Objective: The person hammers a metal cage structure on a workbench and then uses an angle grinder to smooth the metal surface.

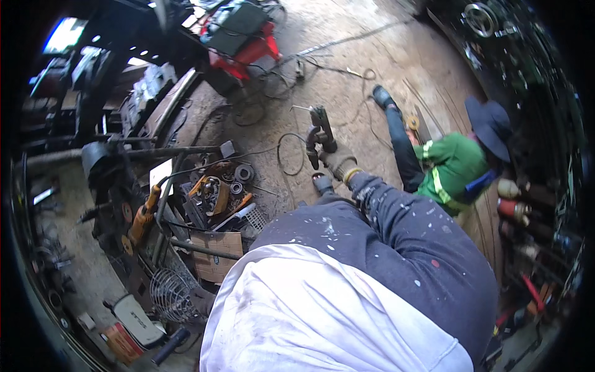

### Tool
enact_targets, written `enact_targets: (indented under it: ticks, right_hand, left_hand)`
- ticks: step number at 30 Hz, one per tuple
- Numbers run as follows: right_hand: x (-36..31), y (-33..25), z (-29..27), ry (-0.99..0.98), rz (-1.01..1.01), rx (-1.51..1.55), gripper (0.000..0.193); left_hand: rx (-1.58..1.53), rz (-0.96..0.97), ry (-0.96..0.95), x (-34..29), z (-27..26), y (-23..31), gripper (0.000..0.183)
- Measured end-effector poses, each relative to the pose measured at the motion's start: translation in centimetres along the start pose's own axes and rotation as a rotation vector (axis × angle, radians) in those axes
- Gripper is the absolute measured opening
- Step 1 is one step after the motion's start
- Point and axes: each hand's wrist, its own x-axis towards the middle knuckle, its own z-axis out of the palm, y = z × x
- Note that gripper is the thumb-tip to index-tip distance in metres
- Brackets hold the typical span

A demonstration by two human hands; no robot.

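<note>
My right hand (pixel 339 162), in a worn work glove with a yellowish cuff, is closed round the lower end of a dark metal piece (pixel 322 127). That piece has a straight tube and a thick, hooked side arm. A thin, pale bent rod (pixel 302 108) sticks out by its top; whether they are joined, I cannot tell. Down at the left, a dark shape that looks like my gloved left hand (pixel 202 301) lies against a round wire cage (pixel 170 294). Its fingers are too dark to make out. A sandalled foot (pixel 322 184) stands just below my right hand.
A co-worker in a green top (pixel 455 164) sits on the floor to the right, one leg stretched out. A yellow angle grinder (pixel 144 220) hangs at the left beside metal scraps (pixel 217 192) and cardboard (pixel 215 254). Cables (pixel 334 67) cross the floor near a red-framed machine (pixel 245 53).
</note>
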Motion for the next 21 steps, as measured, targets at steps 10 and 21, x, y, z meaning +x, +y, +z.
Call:
enact_targets:
  ticks: [10, 21]
  right_hand:
    - [-0.1, 11.9, -1.7, 0.261, 0.355, 0.067, 0.038]
    - [-1.0, 18.1, -4.3, 0.232, 0.674, -0.004, 0.047]
  left_hand:
    - [0.149, 0.169, -0.109, 4.3, 0.4, 3.6, 0.047]
    - [0.23, 0.19, -0.128, 5.0, 0.3, 6.2, 0.048]
